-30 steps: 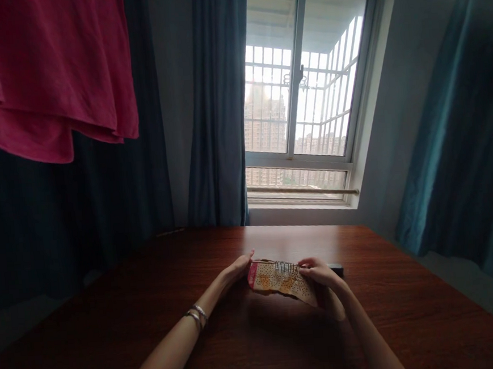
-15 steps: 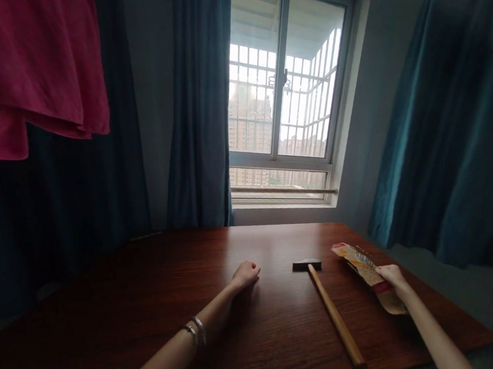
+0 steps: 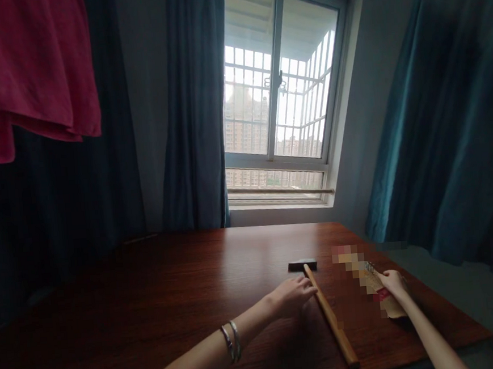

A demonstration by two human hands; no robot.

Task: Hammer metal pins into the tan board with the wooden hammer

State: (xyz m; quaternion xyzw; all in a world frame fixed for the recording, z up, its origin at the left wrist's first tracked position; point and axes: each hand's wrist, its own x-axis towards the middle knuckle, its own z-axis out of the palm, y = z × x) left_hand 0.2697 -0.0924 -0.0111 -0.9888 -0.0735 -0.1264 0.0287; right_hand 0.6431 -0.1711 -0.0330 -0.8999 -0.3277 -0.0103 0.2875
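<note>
A hammer with a dark head and a wooden handle lies on the brown table, its head toward the window. My left hand, with bracelets at the wrist, hangs over the upper handle. Its fingers are loosely bent and a little apart, and nothing shows in them. Whether they touch the handle I cannot tell. At the right, my right hand is closed on the edge of a printed cardboard piece. Several thin metal pins, perhaps nails, stick up along it. Part of the cardboard is blurred into blocks.
The wooden table top reaches back to a barred window. Blue curtains hang on both sides. A pink cloth hangs at the upper left. The table's right edge runs just beyond my right hand.
My left hand has moved right, from the table left of the hammer to above its handle, and its fingers have loosened. My right hand stays on the cardboard. The view has shifted slightly.
</note>
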